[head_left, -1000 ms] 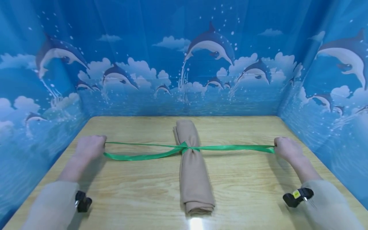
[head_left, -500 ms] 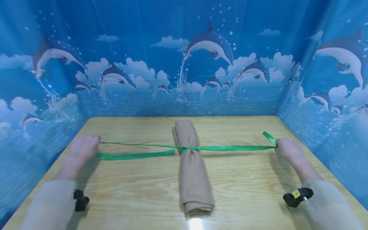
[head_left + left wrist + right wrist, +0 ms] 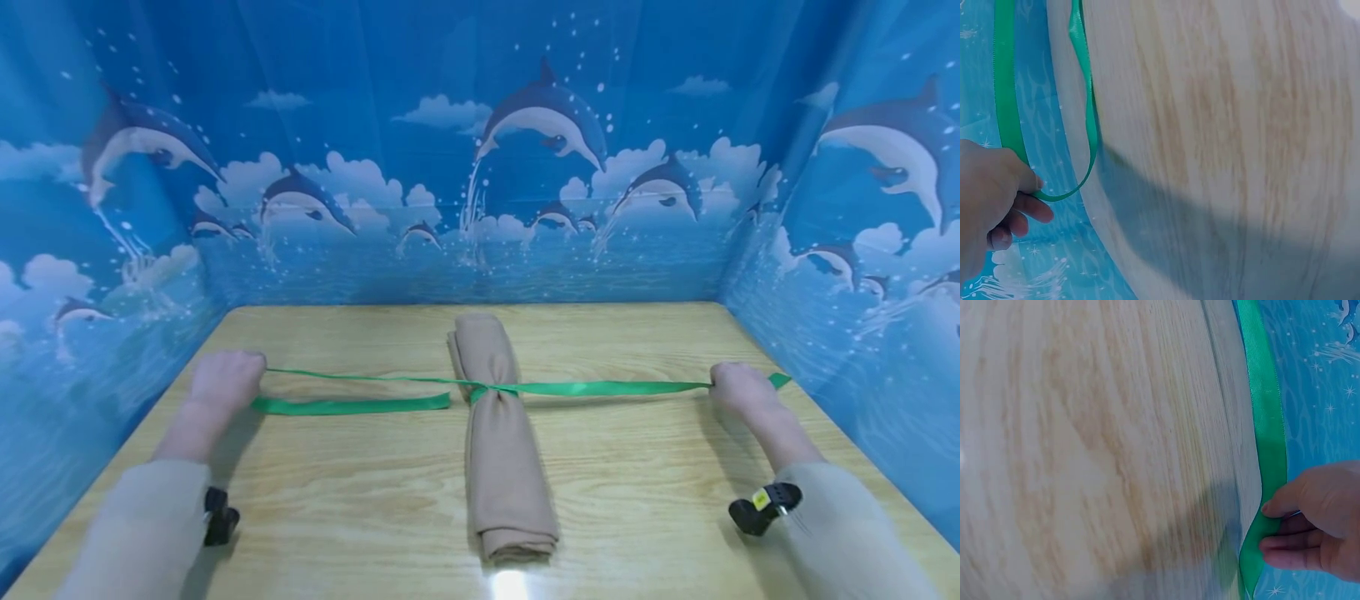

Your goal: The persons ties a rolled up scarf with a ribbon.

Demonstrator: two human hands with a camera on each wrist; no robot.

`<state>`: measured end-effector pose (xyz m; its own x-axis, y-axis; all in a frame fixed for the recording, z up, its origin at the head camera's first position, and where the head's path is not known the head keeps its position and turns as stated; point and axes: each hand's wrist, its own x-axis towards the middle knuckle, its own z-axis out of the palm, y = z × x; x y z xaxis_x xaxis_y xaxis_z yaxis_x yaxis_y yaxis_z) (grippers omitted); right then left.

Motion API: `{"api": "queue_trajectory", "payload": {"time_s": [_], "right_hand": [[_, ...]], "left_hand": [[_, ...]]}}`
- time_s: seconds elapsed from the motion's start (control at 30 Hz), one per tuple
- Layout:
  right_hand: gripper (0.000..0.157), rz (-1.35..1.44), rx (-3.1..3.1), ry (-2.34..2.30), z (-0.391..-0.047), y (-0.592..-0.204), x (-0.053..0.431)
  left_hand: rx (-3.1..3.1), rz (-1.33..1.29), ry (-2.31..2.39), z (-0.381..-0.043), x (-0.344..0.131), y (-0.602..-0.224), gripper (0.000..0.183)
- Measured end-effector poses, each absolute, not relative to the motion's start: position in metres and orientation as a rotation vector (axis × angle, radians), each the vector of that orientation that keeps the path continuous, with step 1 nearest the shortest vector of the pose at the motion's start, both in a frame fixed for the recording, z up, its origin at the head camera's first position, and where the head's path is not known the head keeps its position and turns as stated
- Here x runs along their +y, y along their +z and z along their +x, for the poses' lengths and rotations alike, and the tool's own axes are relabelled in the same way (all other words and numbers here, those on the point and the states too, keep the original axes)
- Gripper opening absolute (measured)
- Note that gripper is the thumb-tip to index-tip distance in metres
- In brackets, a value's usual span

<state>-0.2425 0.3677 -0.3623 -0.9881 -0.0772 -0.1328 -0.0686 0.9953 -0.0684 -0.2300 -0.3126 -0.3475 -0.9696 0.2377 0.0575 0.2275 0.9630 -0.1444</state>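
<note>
A rolled beige cloth [image 3: 512,492] lies lengthwise on the table in the head view, cinched near its upper middle by a green ribbon [image 3: 600,388]. At the left, my left hand [image 3: 227,382] pinches one side of the ribbon between thumb and fingers; a loose tail [image 3: 360,406] runs back from it toward the cloth. Far to the right, my right hand [image 3: 738,387] pinches the other side, with a short end [image 3: 780,380] sticking out beyond it. Both stretches of ribbon span from the cloth to the hands. The right wrist view shows thumb and fingertips [image 3: 1272,509] on the ribbon.
Beneath everything is a light wood-grain table [image 3: 337,500]. A blue curtain [image 3: 420,108] printed with dolphins and clouds hangs behind and along both sides. Black camera mounts [image 3: 221,517] sit on the sleeves.
The ribbon's loop at the knot has come out, leaving a free tail left of the cloth. My left hand has moved slightly left. The end at my right hand flipped from upward to rightward.
</note>
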Motion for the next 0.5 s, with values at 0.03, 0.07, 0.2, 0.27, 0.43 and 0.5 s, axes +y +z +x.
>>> {"api": "queue_trajectory", "payload": {"time_s": [0.03,0.07,0.2,0.27,0.43,0.5], "right_hand": [[0.01,-0.108,2.996,-0.094,-0.244,-0.363,0.368],[0.009,-0.107,2.994,-0.092,-0.245,-0.364,0.368],[0.007,-0.131,2.985,-0.117,-0.246,-0.366,0.37],[0.009,-0.167,2.985,-0.134,-0.245,-0.367,0.37],[0.025,-0.217,2.981,-0.168,-0.243,-0.368,0.367],[0.034,-0.228,2.975,-0.178,-0.243,-0.368,0.366]], "left_hand": [[-3.045,-0.357,0.214,-0.231,-0.312,-0.348,0.007],[-3.048,-0.356,0.216,-0.231,-0.312,-0.349,0.007],[-3.052,-0.363,0.235,-0.232,-0.31,-0.35,0.008],[-3.056,-0.359,0.233,-0.232,-0.308,-0.35,0.009],[-3.081,-0.313,0.218,-0.233,-0.304,-0.35,0.009],[-3.096,-0.297,0.221,-0.234,-0.3,-0.351,0.012]]}}
